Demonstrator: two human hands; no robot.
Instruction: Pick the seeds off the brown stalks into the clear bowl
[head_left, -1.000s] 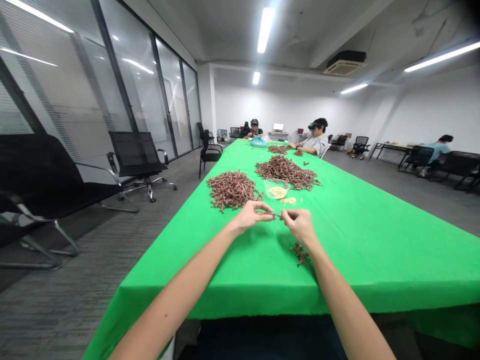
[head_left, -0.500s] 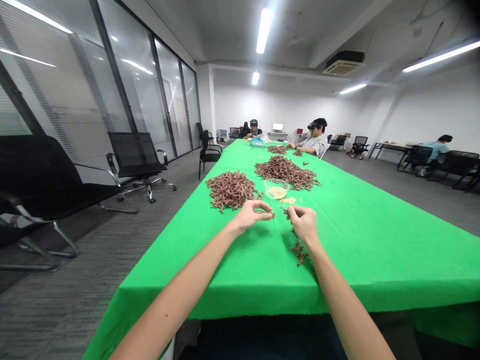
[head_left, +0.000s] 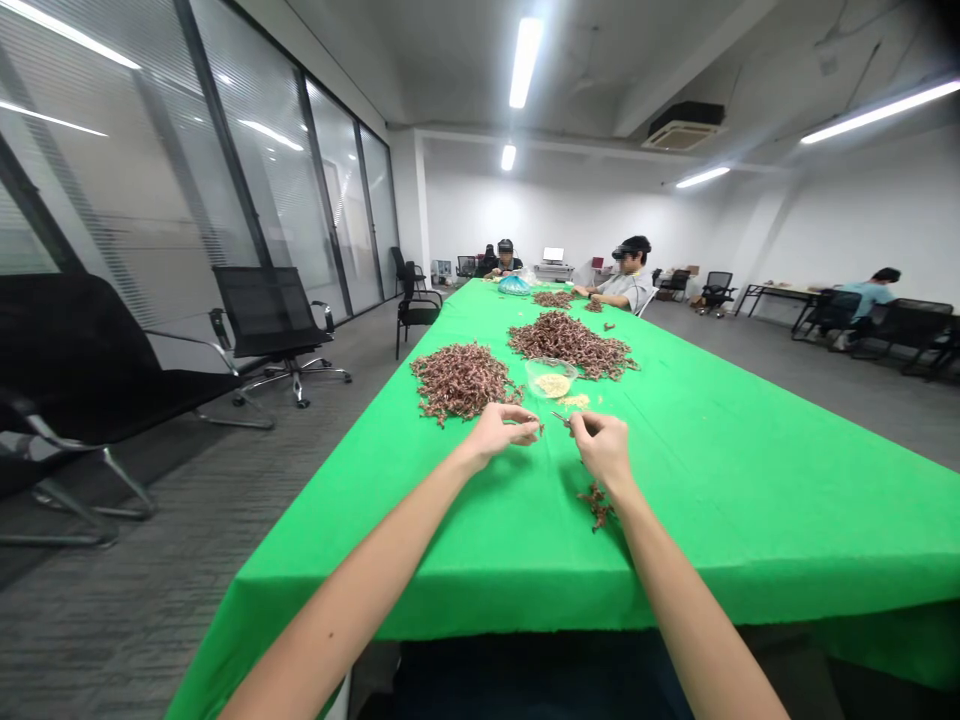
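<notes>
My left hand (head_left: 504, 434) is closed in a pinch on a small brown dried piece (head_left: 541, 429), mostly hidden by the fingertips. Facing it, my right hand (head_left: 604, 446) grips thin metal tweezers (head_left: 560, 417), their tips pointing left towards the left hand. A small gap separates the tips from that piece. Just beyond both hands stands a clear plastic bowl (head_left: 531, 384) with pale small bits inside. More pale bits (head_left: 576, 401) lie on the cloth beside it. Under my right wrist is a small cluster of brown twisted pieces (head_left: 598, 506).
A heap of reddish-brown dried pieces (head_left: 463, 380) lies left of the bowl, and a larger heap (head_left: 570, 342) lies behind it. Green cloth (head_left: 750, 480) covers the long table. Two people sit at its far end, near a blue bag (head_left: 514, 285). Black chairs (head_left: 262, 315) stand left.
My left fingertips have shifted slightly left with the small piece. The right hand has turned a little, and more of the tweezers shows now.
</notes>
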